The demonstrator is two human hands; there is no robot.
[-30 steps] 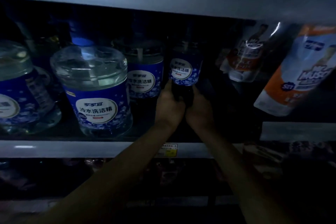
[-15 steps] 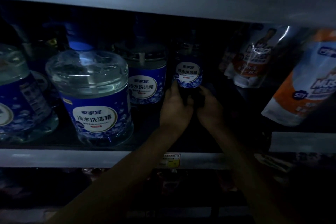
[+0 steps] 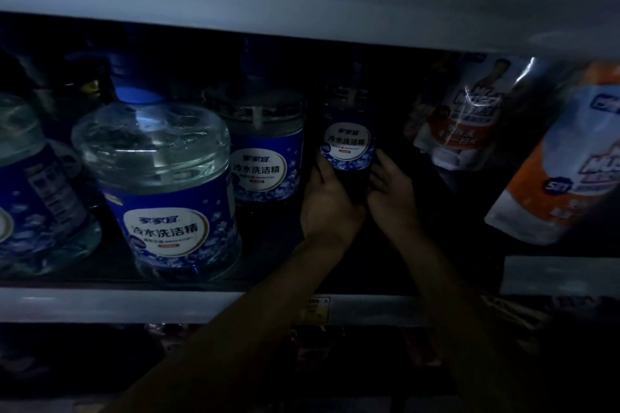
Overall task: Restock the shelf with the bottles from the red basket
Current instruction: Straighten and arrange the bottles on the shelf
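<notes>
A small bottle (image 3: 347,144) with a blue and white label stands deep on the dark shelf (image 3: 134,305), right of a larger jug (image 3: 268,157). My left hand (image 3: 327,201) grips its lower left side and my right hand (image 3: 391,186) grips its lower right side. The bottle's base is hidden between my hands and its top fades into shadow. The red basket is not in view.
Big clear jugs with blue labels (image 3: 161,191) fill the left of the shelf. Orange and white refill pouches (image 3: 563,161) lean at the right. The upper shelf board (image 3: 302,10) hangs low overhead. A dim lower shelf lies below.
Both hands have pushed the small bottle further back on the shelf, still holding it. The view has shifted slightly downward and closer.
</notes>
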